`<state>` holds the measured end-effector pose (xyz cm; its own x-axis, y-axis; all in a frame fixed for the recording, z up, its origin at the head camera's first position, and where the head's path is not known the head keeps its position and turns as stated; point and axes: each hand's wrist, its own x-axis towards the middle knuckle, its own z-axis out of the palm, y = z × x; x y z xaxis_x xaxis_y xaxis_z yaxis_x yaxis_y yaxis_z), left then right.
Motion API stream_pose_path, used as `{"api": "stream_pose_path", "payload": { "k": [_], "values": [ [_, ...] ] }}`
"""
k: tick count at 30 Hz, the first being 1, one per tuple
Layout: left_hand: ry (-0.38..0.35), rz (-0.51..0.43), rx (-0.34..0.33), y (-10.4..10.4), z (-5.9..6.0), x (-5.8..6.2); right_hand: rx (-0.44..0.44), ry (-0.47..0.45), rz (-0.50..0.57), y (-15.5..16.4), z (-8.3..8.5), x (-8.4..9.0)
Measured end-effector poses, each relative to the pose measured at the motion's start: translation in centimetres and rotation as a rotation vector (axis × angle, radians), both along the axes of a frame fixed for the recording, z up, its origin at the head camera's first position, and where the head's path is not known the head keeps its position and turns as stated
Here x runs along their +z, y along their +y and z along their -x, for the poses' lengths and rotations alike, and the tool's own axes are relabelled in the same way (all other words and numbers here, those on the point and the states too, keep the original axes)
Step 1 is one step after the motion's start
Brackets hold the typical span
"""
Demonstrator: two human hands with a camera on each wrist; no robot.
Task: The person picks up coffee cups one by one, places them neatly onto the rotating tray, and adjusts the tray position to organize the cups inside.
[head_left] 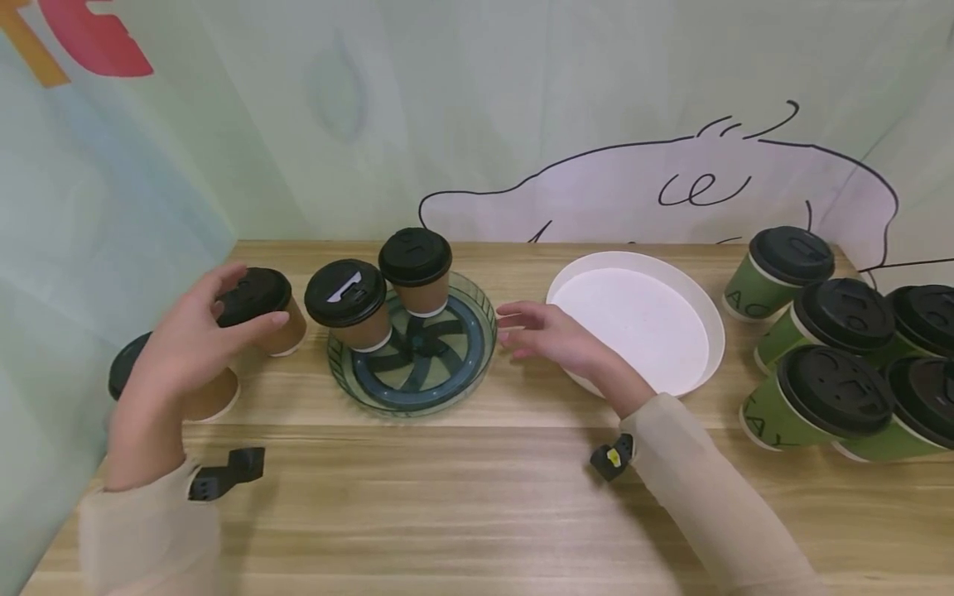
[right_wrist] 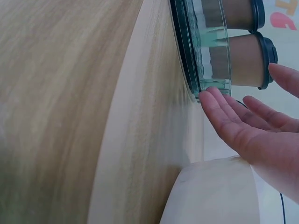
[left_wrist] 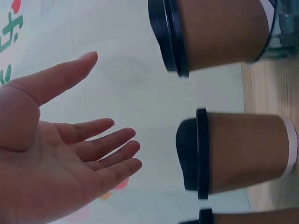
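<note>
My left hand [head_left: 182, 343] hovers over a brown paper cup with a black lid [head_left: 289, 333], thumb and fingers spread with nothing between them. In the left wrist view, a gap shows between the fingertips and that cup [left_wrist: 247, 151]. A second brown cup [head_left: 216, 396] stands partly hidden behind this hand. My right hand [head_left: 555, 335] reaches to the right side of a clear green round tray [head_left: 484, 356], relaxed fingertips right at its rim. Two lidded brown cups, one at the front left [head_left: 367, 333] and one at the back [head_left: 426, 298], stand in the tray.
A white round tray [head_left: 633, 319] lies right of the green one, partly under my right forearm. Several green cups with black lids [head_left: 782, 406] stand grouped at the table's right side. A printed cloth [head_left: 477, 108] rises behind the wooden table [head_left: 417, 505].
</note>
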<state>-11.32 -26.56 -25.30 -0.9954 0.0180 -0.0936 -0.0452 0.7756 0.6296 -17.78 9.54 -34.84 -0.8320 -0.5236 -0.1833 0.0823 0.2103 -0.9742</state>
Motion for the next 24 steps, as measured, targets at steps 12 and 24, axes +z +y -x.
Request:
{"api": "stream_pose_path", "payload": {
  "k": [12,24],
  "values": [
    [0.041,0.077,0.131,-2.8,-1.7,-0.2,-0.003,-0.001,-0.002,-0.1,0.0,0.0],
    [0.049,0.127,0.214,-5.2,-3.3,-1.3,0.004,-0.006,0.003,0.1,-0.1,0.1]
  ]
}}
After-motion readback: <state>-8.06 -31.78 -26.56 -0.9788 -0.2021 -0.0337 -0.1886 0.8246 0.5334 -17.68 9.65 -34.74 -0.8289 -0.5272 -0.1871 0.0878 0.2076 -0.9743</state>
